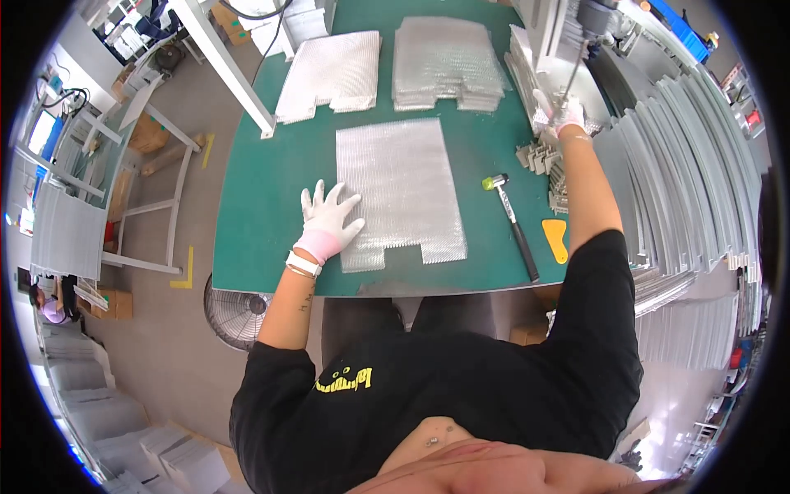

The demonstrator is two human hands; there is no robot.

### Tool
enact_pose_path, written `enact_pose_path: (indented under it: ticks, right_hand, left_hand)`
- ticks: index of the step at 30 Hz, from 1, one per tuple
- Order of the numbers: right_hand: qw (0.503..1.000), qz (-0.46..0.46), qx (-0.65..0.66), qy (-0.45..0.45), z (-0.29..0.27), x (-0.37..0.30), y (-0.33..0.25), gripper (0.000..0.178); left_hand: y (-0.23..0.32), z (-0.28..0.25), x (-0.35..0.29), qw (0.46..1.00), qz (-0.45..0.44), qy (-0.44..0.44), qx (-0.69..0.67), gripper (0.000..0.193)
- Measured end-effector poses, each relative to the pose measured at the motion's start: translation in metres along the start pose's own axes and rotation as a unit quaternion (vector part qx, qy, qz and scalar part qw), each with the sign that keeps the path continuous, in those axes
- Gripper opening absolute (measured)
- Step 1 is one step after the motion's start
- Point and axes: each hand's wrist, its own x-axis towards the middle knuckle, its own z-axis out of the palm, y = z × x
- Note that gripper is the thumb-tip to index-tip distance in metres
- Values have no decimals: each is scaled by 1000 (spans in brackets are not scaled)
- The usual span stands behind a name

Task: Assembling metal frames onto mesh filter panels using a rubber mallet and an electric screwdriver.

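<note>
A silvery mesh panel (403,193) with a notch in its near edge lies flat on the green table (263,214). My left hand (329,218), in a white glove with a pink cuff, rests at the panel's left edge, open with its fingers spread. My right hand (566,114), gloved alike, reaches to the far right beside a pile of small metal brackets (541,156). A thin upright rod crosses in front of it, and its fingers are too small and partly hidden to read. Between panel and brackets lies a hammer (512,226) with a yellow-green tip and black handle.
Two stacks of mesh panels, one left (331,78) and one right (448,66), lie at the back. A yellow scraper (555,240) is by the right edge. Many metal frames (675,173) stand close on the right. A white post (226,70) rises at the back left; a fan (239,317) stands below.
</note>
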Motion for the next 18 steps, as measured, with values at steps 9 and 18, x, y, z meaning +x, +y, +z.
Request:
enact_pose_path:
  ticks: [9,18]
  right_hand:
    - [976,90,192,-57,-117,13,-51,81]
    - [717,108,676,135,-130,-63,-59,72]
  left_hand:
    - [11,-21,-74,975,-53,209,-51,69]
    - [33,-27,-56,869,37,62,-490,59]
